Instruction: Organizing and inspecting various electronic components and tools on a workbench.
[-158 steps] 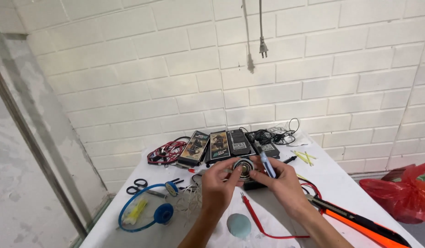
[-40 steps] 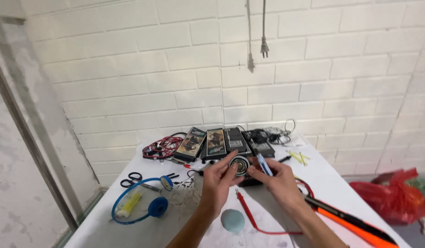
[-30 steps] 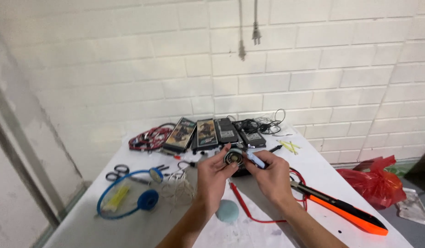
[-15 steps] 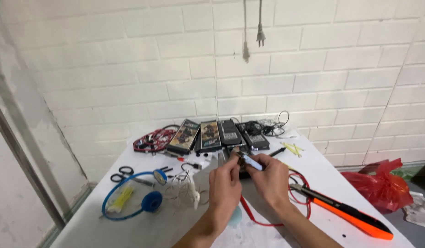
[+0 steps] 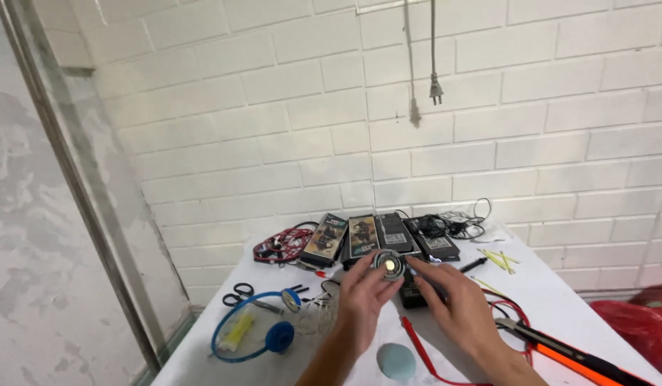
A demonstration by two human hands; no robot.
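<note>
My left hand (image 5: 361,299) holds up a small round metal part (image 5: 388,265) with a pale centre, pinched between thumb and fingertips. My right hand (image 5: 456,306) comes in from the right, and its fingertips touch the right edge of the same part. Both hands hover over a dark flat box (image 5: 415,292) on the white table (image 5: 560,300). I cannot make out any slim tool in my right hand.
A row of flat cassette-like boxes (image 5: 351,236) lies behind the hands, with a red wire bundle (image 5: 282,244) to its left and black cables (image 5: 452,226) to its right. Scissors (image 5: 238,292), a blue cable coil (image 5: 246,334), a blue disc (image 5: 396,360), a red lead (image 5: 417,344) and an orange-handled tool (image 5: 567,352) lie around. A plug (image 5: 435,87) hangs on the brick wall.
The blue-tipped tool seen earlier in my right hand no longer shows. Both hands stay together on the round part. The view has shifted a little.
</note>
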